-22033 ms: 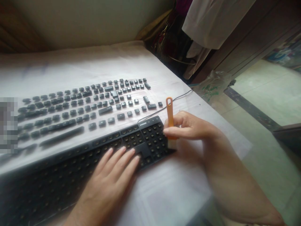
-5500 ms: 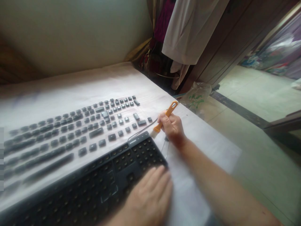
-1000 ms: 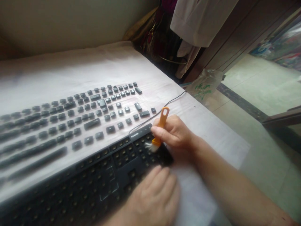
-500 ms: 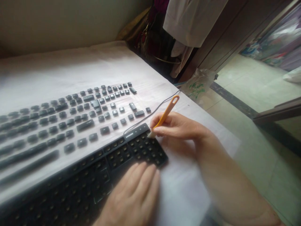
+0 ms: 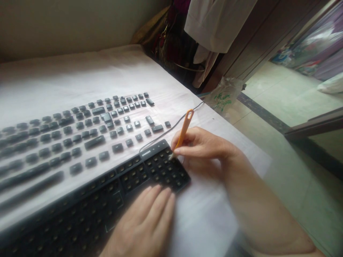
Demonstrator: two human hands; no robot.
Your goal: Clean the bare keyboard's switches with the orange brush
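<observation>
A black keyboard base (image 5: 107, 185) with its keycaps off lies slantwise on the white-covered table. My right hand (image 5: 200, 144) pinches a small brush (image 5: 184, 129) by its orange handle, which has a hole at the upper end. The pale bristles touch the number pad area near the keyboard's top right corner. Flat across the keyboard's lower edge rests my left hand (image 5: 144, 221), its fingers stretched out side by side. Behind the base, loose black keycaps (image 5: 95, 142) lie in rows on the cloth, laid out much like a keyboard.
A thin black cable (image 5: 174, 126) runs from the keyboard to the table's right edge. Beyond that edge are a clear plastic bag (image 5: 225, 94) with green print and a tiled floor (image 5: 270, 96). White cloth (image 5: 219, 25) and a dark bag hang at the back.
The brush has tilted more upright, and its tip has shifted slightly over the number pad. My left hand has moved a little to the left. The camera view has shifted slightly.
</observation>
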